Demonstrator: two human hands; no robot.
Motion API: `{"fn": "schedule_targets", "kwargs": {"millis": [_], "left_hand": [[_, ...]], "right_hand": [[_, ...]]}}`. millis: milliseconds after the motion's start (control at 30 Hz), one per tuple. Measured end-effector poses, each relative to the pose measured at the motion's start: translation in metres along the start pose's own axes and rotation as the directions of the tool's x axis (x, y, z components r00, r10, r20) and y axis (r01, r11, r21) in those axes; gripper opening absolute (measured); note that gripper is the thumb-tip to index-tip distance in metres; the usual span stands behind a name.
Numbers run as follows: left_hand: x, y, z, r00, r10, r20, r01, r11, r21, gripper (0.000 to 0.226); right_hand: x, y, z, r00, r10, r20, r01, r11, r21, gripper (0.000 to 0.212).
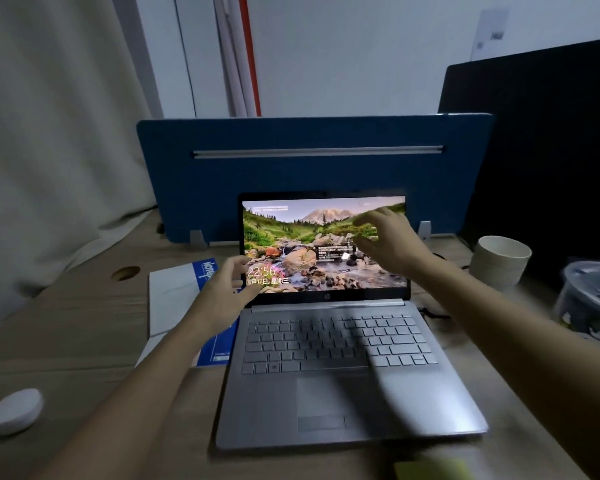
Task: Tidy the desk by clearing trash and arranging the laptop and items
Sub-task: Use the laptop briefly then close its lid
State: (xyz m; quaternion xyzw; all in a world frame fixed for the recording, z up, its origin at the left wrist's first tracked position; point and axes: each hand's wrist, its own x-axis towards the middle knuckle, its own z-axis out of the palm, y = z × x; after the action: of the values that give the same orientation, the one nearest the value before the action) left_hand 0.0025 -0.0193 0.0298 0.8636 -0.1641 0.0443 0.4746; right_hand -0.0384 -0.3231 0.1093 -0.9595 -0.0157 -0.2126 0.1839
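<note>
Laptop: I counted one silver laptop [343,358], lid up and screen lit, sitting mid-worktop [66,323] in front of the blue divider panel [309,174].
Notebook: one blue-and-white notebook [184,299] lay flat just left of the laptop, partly under my left forearm.
Cups: one stack of white paper cups [499,263] stood to the right of the screen; I could not count the cups in it.
Container: one clear lidded plastic container [589,299] sat near the right edge, beside the cups.
Other items: one white rounded object [14,410] lay at the front left; one yellow sticky pad [430,471] was at the front edge, blurred.
Left hand [229,285]: I had it at the screen's left edge, fingers loosely spread; whether they touched the bezel I could not tell.
Right hand [385,240]: it hung in front of the screen's upper right, fingers apart and holding nothing, blurred.
Hands relative to laptop: both were raised at the lid, one at each side, above the keyboard.
</note>
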Motion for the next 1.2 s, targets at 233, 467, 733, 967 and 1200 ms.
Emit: {"fn": "schedule_targets", "kwargs": {"millis": [233,467,733,967,1200], "left_hand": [[0.018,-0.008,-0.009,0.999,-0.021,-0.035,0.022,0.999,0.045,0.046],[0.027,-0.017,-0.009,0.999,-0.036,-0.014,0.037,0.997,0.065,0.046],[0.033,-0.016,-0.011,0.998,-0.065,-0.007,0.065,0.997,0.047,0.054],[0.027,-0.015,-0.016,0.996,-0.086,-0.016,0.086,0.996,0.005,0.043],[0.003,0.004,-0.033,0.995,-0.085,-0.042,0.083,0.995,-0.054,0.041]], "right_hand": [[0.047,-0.001,-0.005,0.993,-0.014,-0.113,0.015,1.0,0.009,0.04],[0.061,0.004,-0.003,0.992,0.003,-0.123,-0.008,0.999,-0.041,0.044],[0.071,-0.004,-0.009,1.0,0.011,-0.025,-0.013,0.998,-0.064,0.046],[0.058,-0.01,-0.023,0.996,-0.051,-0.067,0.047,0.997,-0.06,0.036],[0.029,-0.024,-0.044,0.985,-0.057,-0.164,0.066,0.996,0.051,0.023]]}}
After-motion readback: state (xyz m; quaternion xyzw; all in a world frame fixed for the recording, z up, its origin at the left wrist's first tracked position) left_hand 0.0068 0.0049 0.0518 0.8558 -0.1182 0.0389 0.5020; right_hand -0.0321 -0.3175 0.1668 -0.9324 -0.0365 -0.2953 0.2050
